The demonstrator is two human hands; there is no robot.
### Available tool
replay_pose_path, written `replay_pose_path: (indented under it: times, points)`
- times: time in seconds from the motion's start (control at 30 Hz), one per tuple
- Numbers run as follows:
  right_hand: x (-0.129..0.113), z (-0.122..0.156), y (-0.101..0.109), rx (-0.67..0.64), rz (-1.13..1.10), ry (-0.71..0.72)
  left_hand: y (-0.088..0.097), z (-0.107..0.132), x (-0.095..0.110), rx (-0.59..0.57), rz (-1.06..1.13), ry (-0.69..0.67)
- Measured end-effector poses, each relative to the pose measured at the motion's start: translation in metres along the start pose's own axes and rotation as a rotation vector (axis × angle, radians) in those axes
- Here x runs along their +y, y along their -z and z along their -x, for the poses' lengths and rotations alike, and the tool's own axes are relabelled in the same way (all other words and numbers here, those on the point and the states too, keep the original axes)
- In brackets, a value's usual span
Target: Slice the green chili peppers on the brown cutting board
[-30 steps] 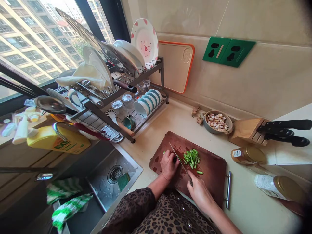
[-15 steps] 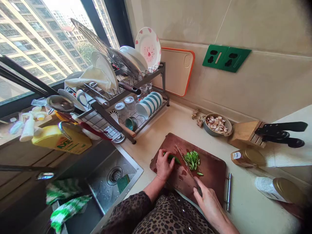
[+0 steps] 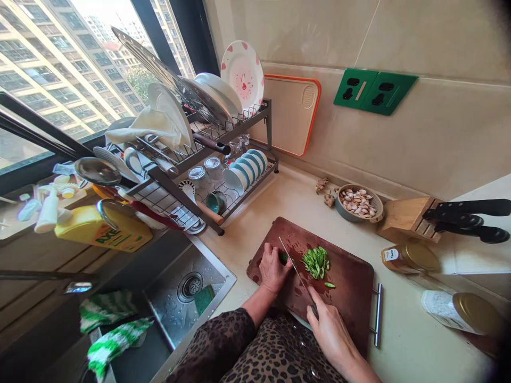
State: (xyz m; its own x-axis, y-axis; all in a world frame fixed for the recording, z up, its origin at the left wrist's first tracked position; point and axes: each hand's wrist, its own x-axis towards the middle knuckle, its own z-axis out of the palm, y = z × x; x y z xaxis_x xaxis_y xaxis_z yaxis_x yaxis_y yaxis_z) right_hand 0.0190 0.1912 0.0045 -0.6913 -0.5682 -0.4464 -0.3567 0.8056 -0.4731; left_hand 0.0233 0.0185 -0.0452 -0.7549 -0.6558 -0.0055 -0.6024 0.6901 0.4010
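Observation:
My left hand (image 3: pixel 274 268) presses a green chili pepper (image 3: pixel 283 258) onto a dark brown cutting board (image 3: pixel 346 295), and its fingers hide most of the pepper. My right hand (image 3: pixel 329 332) grips the black handle of a kitchen knife (image 3: pixel 297 271). The blade rests close beside my left fingers, its edge down by the pepper. To the right of the blade lies a small heap of chopped green chili (image 3: pixel 315 262), with one stray piece (image 3: pixel 329 285) just below it. Red-brown stains mark the board.
A metal dish rack (image 3: pixel 207 159) with plates stands at the back left, above a steel sink (image 3: pixel 187 300) with green striped cloths (image 3: pixel 114 340). Along the right lie a bowl of garlic cloves (image 3: pixel 358 204), a wooden knife block (image 3: pixel 407 218) and jars (image 3: pixel 410 258).
The knife has moved left, from the board's middle to beside my left fingers. My left hand has shifted slightly right, and less of the chili pepper shows. The heap looks much the same.

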Motion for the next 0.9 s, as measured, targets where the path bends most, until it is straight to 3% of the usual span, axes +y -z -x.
replay_pose_path:
  times: [0.33,0.43,0.67,0.9]
  points:
    - [0.009,-0.005,0.000,-0.005,-0.115,0.028,-0.006,-0.002,-0.002,0.013,-0.011,0.000]
    - [0.001,-0.022,0.002,0.026,-0.156,0.090,-0.007,-0.002,-0.003,0.009,-0.024,-0.005]
    - [-0.029,-0.056,0.010,0.035,-0.112,0.071,-0.008,-0.003,-0.007,0.026,-0.004,-0.031]
    - [0.006,-0.030,0.006,-0.001,-0.194,0.102,-0.001,-0.004,-0.012,0.064,0.193,-0.037]
